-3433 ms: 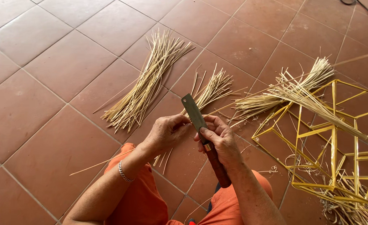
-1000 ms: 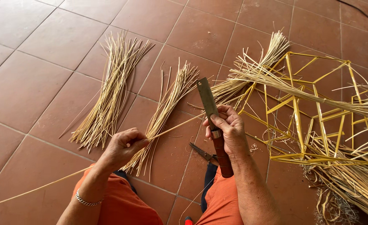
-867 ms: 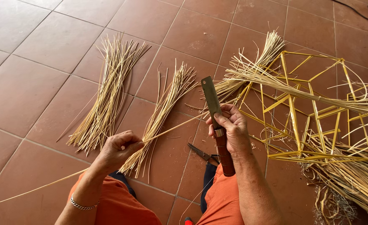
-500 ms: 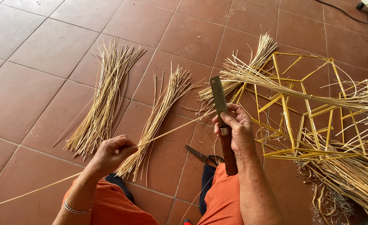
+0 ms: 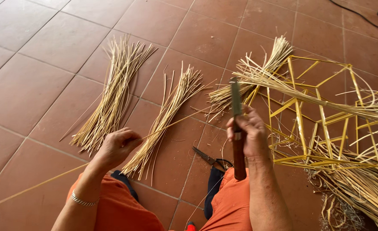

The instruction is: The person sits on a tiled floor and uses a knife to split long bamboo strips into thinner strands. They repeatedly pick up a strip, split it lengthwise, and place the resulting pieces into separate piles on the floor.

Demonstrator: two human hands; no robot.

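My right hand [image 5: 249, 133] grips a knife [image 5: 236, 124] with a brown wooden handle, its flat blade pointing up and away. My left hand [image 5: 116, 146] pinches a long thin bamboo strip [image 5: 43, 183] that runs from the lower left edge up toward the knife blade. Two bundles of pale bamboo slivers lie on the tiles ahead: a larger one [image 5: 112, 94] at the left and a narrower one [image 5: 165, 117] in the middle. My knees in orange trousers fill the bottom of the view.
Black-handled scissors [image 5: 209, 159] lie on the terracotta tile floor [image 5: 35, 72] between my knees. A yellow bamboo frame [image 5: 315, 115] with loose splayed strips [image 5: 261, 72] stands at the right. A dark cable [image 5: 360, 19] crosses the top right corner.
The left hand pulled the strip out toward the lower left, away from the knife. The right hand kept the knife upright; the view shifted so the bundles sit further right.
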